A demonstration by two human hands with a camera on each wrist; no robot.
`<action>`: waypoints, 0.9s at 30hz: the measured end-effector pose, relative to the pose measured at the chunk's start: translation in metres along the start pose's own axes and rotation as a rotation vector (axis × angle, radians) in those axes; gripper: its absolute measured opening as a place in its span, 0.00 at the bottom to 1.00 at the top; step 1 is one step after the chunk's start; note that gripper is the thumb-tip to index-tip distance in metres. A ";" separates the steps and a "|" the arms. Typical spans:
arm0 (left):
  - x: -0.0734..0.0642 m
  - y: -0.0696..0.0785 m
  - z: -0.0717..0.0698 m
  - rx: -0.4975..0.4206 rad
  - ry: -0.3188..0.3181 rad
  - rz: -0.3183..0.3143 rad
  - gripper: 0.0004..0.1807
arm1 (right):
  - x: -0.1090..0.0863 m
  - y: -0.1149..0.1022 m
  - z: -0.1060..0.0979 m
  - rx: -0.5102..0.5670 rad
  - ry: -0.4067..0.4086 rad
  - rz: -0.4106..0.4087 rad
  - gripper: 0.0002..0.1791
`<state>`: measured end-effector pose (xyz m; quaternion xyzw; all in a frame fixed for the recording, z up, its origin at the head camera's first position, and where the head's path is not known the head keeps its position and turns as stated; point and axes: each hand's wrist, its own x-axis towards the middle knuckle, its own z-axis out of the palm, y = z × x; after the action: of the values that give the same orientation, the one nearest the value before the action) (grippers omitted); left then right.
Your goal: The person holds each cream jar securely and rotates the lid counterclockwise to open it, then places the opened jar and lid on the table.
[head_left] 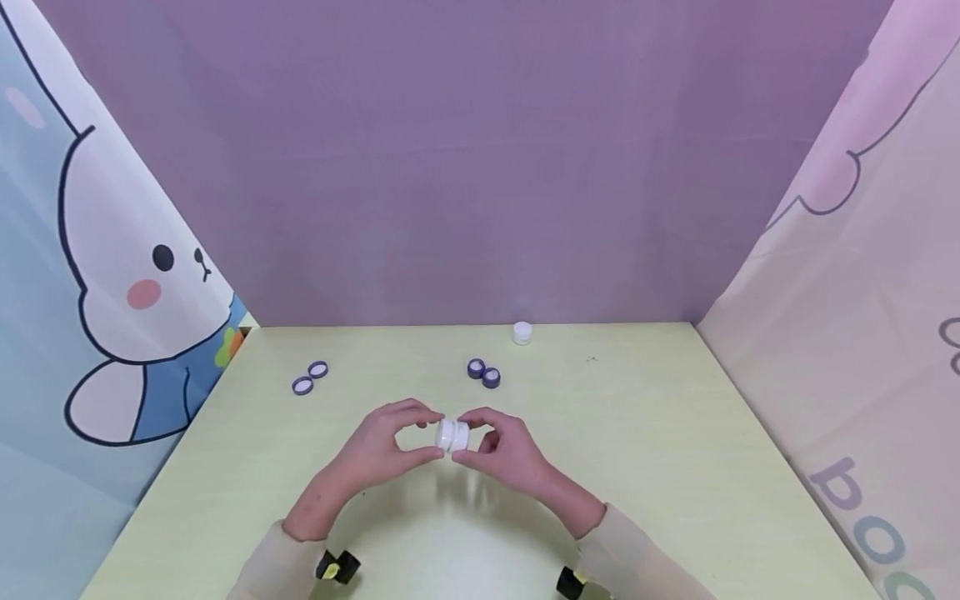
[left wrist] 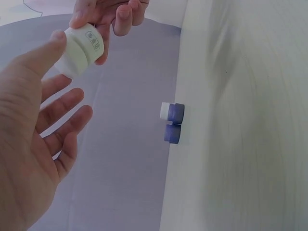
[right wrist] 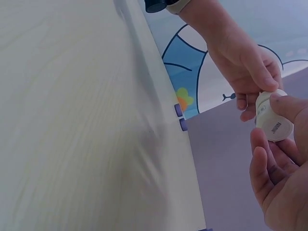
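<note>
Both hands hold one small white jar (head_left: 453,435) in front of my body, above the table. My left hand (head_left: 386,442) pinches its left end between thumb and fingertips. From the other side, my right hand (head_left: 510,450) pinches the right end the same way. Printed characters show on the jar (left wrist: 89,43) in the left wrist view, and small print marks the end of the jar (right wrist: 276,126) in the right wrist view. A groove runs round it between its two parts. The remaining left fingers (left wrist: 65,108) are spread loosely beneath it.
Two small purple-rimmed round pieces with pale centres (head_left: 303,385) lie at the table's left. Two similar purple round containers (head_left: 491,377) stand together beyond my hands. Another white jar (head_left: 522,333) is at the back edge of the table (head_left: 637,417). Printed cloth hangs around.
</note>
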<state>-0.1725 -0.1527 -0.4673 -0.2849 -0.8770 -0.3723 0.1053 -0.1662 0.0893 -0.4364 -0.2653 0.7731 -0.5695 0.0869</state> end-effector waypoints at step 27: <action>0.001 0.001 0.001 -0.102 -0.028 -0.042 0.21 | 0.003 0.001 0.003 -0.018 -0.003 -0.007 0.21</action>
<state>-0.1730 -0.1515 -0.4670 -0.2766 -0.8642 -0.4145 0.0705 -0.1681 0.0855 -0.4375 -0.2699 0.7772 -0.5623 0.0837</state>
